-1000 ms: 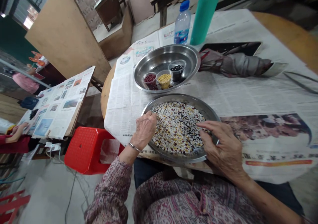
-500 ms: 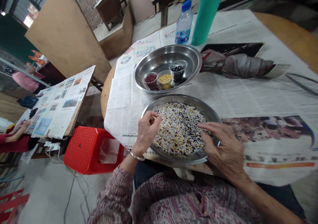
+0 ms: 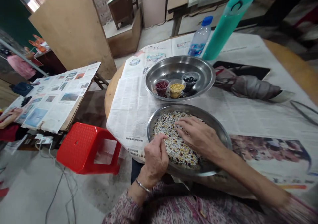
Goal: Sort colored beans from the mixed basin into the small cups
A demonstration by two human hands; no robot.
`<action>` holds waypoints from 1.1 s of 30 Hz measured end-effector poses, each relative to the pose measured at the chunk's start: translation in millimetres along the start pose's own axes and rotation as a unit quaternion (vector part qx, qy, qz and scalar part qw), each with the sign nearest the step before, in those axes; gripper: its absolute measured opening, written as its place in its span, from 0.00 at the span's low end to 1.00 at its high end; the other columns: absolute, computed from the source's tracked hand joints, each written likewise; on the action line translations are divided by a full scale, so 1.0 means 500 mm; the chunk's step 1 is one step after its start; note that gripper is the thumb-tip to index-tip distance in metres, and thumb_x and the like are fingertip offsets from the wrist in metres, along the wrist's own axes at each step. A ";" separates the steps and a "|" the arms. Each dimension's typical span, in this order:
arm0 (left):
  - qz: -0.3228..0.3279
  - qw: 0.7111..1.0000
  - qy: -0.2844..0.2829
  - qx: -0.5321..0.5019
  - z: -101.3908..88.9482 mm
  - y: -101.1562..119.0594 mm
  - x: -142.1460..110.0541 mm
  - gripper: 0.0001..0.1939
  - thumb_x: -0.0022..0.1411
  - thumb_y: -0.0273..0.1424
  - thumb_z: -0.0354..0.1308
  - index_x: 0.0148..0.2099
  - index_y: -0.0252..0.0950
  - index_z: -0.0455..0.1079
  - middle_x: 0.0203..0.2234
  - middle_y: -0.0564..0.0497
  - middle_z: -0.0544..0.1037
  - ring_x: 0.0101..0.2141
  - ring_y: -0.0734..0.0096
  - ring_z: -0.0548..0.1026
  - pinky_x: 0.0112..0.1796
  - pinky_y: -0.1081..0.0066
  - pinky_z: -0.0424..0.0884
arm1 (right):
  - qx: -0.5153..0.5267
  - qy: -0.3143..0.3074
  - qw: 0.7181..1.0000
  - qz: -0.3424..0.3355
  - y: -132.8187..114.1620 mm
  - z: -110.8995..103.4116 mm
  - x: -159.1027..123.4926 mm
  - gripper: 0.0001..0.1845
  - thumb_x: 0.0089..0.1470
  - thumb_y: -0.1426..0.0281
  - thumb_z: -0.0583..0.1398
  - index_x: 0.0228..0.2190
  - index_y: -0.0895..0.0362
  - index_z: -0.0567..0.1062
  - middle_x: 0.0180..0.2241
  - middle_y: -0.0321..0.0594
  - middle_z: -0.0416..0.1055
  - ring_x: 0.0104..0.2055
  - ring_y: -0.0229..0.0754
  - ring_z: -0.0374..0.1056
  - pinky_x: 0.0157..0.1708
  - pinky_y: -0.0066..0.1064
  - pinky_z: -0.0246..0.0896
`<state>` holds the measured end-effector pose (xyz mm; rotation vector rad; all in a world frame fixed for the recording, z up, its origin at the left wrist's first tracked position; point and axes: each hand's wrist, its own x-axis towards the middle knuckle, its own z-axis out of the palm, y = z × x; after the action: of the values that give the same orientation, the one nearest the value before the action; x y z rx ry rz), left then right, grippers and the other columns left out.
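Note:
A steel basin [image 3: 225, 134] holds a mix of white, yellow, dark red and black grains and beans [image 3: 179, 147]. My right hand [image 3: 198, 136] reaches across it from the right, fingers stretched out over the mix; whether the fingertips touch it I cannot tell. At the basin's near left rim is my left hand [image 3: 156, 156], fingers curled in with the thumb against them; what they hold, if anything, is hidden. Behind stands a second steel basin [image 3: 174, 63] with cups of red beans [image 3: 161, 85], yellow beans [image 3: 176, 86] and black beans [image 3: 190, 80].
Newspaper [image 3: 124, 108] covers the round table. A water bottle [image 3: 200, 36], a green bottle [image 3: 228, 25] and a folded umbrella [image 3: 255, 86] lie or stand beyond the basins. On the left are a red stool [image 3: 79, 147] and another newspaper-covered table [image 3: 57, 98], with a person's hands at its edge.
My right hand has moved left from the basin's right rim to over the middle of the mix. My left hand has come down toward the near rim. The view has shifted slightly.

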<state>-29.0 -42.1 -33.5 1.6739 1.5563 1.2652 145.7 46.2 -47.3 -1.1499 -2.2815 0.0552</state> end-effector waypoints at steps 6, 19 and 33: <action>0.223 0.970 0.028 0.096 -0.005 -0.056 -0.002 0.16 0.68 0.21 0.44 0.52 0.34 0.68 0.38 0.43 0.81 0.38 0.67 0.79 0.40 0.67 0.76 | -0.089 -0.103 0.990 0.037 -0.007 0.054 0.063 0.14 0.63 0.65 0.56 0.43 0.60 0.77 0.43 0.51 0.76 0.45 0.52 0.68 0.40 0.39 0.63; 0.262 0.955 0.044 0.131 0.002 -0.079 -0.015 0.16 0.63 0.20 0.47 0.50 0.34 0.67 0.22 0.52 0.72 0.23 0.70 0.68 0.27 0.69 0.61 | 0.109 -0.165 0.978 -0.066 -0.046 -0.012 -0.026 0.13 0.66 0.69 0.52 0.34 0.53 0.76 0.32 0.38 0.75 0.32 0.39 0.72 0.29 0.29 0.66; 0.253 0.958 0.030 0.128 0.002 -0.073 -0.004 0.16 0.63 0.20 0.47 0.50 0.35 0.67 0.21 0.54 0.68 0.24 0.70 0.66 0.26 0.69 0.58 | 0.021 -0.171 0.985 0.019 -0.004 0.067 0.094 0.14 0.61 0.73 0.54 0.41 0.55 0.79 0.37 0.44 0.78 0.37 0.45 0.73 0.37 0.34 0.65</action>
<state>-45.0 -36.6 -65.9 2.3281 1.4195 1.4095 105.6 87.2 -52.1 -1.2396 -2.5404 0.3397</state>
